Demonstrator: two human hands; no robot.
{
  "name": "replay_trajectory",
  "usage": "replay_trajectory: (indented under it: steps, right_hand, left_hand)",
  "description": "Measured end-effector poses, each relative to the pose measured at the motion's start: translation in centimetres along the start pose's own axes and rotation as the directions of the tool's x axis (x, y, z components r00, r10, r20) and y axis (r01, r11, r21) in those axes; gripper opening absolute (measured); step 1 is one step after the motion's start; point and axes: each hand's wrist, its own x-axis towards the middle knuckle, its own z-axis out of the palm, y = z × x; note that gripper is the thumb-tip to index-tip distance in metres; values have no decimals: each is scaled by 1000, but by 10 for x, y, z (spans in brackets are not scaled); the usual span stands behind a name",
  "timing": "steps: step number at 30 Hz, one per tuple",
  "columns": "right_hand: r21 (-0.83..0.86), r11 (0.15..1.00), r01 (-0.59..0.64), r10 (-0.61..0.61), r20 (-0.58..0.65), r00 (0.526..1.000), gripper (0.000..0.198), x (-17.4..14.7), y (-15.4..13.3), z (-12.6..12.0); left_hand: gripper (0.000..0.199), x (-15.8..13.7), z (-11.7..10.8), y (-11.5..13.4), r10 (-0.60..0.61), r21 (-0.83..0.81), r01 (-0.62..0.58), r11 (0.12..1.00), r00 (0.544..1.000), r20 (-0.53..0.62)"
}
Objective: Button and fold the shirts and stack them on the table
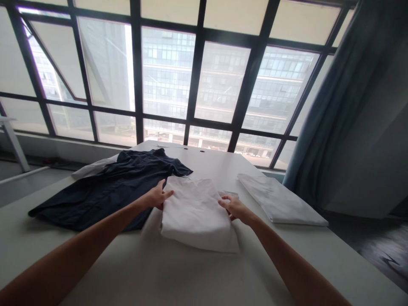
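A folded white garment point(194, 212), perhaps a shirt, is in front of me, over the white table point(197, 280). My left hand point(156, 194) grips its left edge, thumb on top and the other fingers partly hidden. At the opposite edge, my right hand point(235, 208) pinches the cloth between thumb and fingers. The garment's near edge hangs a little loose, its lower right corner sticking out. Directly left of it a dark navy shirt point(117, 191) lies spread out, its lower part passing behind my left forearm.
White cloth point(95, 167) shows beneath the navy shirt's far left side. A flat folded white cloth point(280, 199) lies near the table's right edge. Tall black-framed windows point(168, 72) stand beyond the table, with a blue-grey curtain point(331, 110) at right. Another table's leg point(15, 144) is at far left.
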Motion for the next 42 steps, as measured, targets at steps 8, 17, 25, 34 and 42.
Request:
replay_trajectory:
  steps: [8,17,25,34,42]
  right_hand:
    - [-167,986,-8,75,397,915,90,-44,-3,-28]
    - [32,993,114,-118,160,980,79,-25,2,10]
    - [24,988,154,-154,-19,988,70,-17,-2,18]
    - [125,992,-7,-31,298,954,103,-35,5,-10]
    - [147,989,14,-60,309,949,100,-34,6,-4]
  left_hand:
    - [98,-79,-15,32,-143,208,55,977,889,435]
    - [66,-45,-11,9,114,221,-160,962,972,207]
    - [81,-41,-23,11,34,166,-62,984,985,170]
    - [82,-55,-31,16,14,111,-68,992,905,424]
    - [91,-55,-29,11,-158,133,111,985,893,422]
